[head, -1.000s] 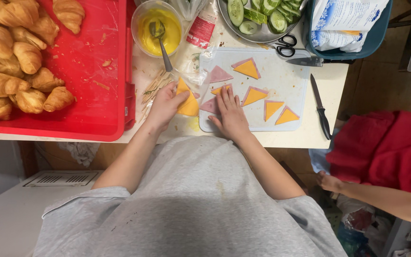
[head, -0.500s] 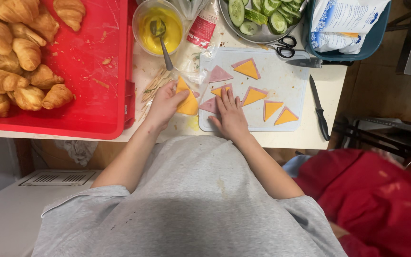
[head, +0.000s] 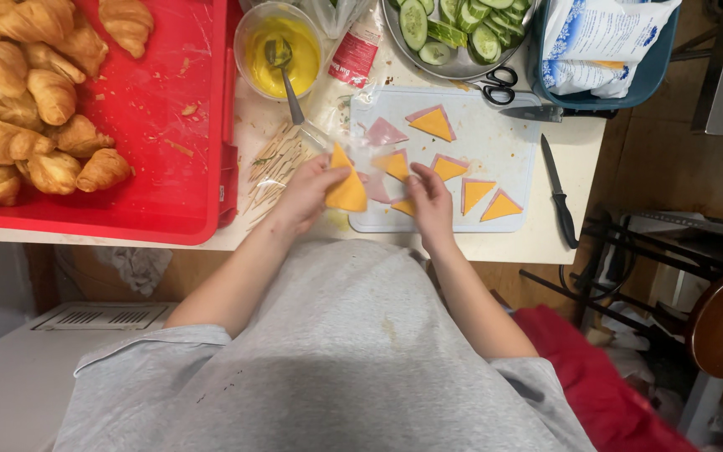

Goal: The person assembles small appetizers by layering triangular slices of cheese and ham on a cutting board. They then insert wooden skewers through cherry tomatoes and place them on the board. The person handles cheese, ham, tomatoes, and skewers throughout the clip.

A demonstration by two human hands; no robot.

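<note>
Head view, looking straight down on the worktop [head: 537, 243]. Left hand [head: 307, 194] at the front edge, just left of the white cutting board [head: 508, 146]; grip closed on a stack of orange cheese triangles [head: 346, 191], thumb on top, fingers underneath, stack lifted at the board's left edge. Right hand [head: 428, 201] on the board's front-left corner, palm down, fingers curled and pressing a cheese-and-ham piece [head: 402, 207] flat; nothing lifted. Forearms converging from the body, elbows out, wrists over the front edge.

Open room: bare board surface only in the middle and along the right edge. Five more cheese-on-ham triangles [head: 433, 124] spread across the board. Bundle of wooden picks [head: 276, 163] just left of the left hand. Red tray [head: 161, 125] filling the left end of the worktop, croissants [head: 35, 92] piled at its left side, its right half bare. Bowl of yellow sauce [head: 282, 50] with a spoon at the rear edge. Black knife [head: 559, 192] on the narrow strip between board and the right edge. Scissors [head: 499, 84], a bowl of cucumber slices [head: 453, 33] and a blue tub [head: 612, 79] crowding the rear right corner.
</note>
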